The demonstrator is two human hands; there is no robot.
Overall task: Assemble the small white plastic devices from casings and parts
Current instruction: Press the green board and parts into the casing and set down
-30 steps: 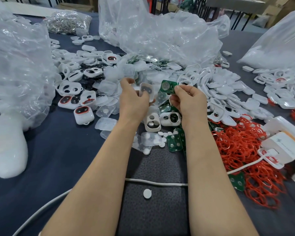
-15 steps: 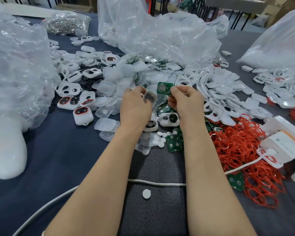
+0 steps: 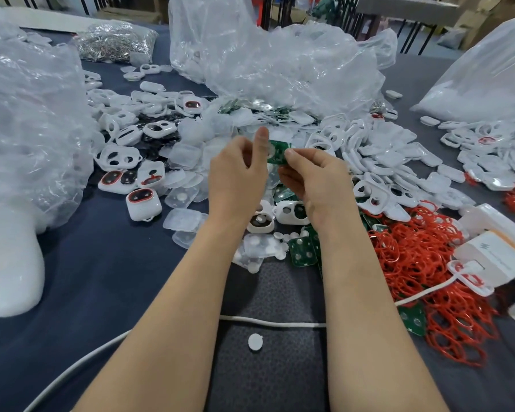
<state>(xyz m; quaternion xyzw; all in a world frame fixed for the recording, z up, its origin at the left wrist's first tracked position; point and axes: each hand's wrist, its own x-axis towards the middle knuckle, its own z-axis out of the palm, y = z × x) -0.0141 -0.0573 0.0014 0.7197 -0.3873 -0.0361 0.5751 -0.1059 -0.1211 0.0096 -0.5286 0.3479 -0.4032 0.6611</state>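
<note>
My left hand (image 3: 238, 176) and my right hand (image 3: 312, 176) meet above the parts pile. Between them is a green circuit board (image 3: 277, 153), pinched at its right edge by my right thumb and fingers. My left thumb stands upright against the board's left edge. A pale rim of the white casing (image 3: 269, 150) shows beside that thumb; the rest is hidden in my left hand. Two more white casings (image 3: 292, 211) lie below my hands, with loose green boards (image 3: 302, 252) and small white discs (image 3: 268, 248).
Casings fitted with red rings (image 3: 143, 203) sit at the left, and a heap of red rings (image 3: 414, 263) at the right. Large clear plastic bags (image 3: 265, 60) stand behind and on both sides. A white cable (image 3: 271, 322) crosses near me, by a white box (image 3: 488, 257).
Both hands rose slightly and came together. The casing that faced me in my left hand is now mostly hidden, and the green board now lies against my left thumb.
</note>
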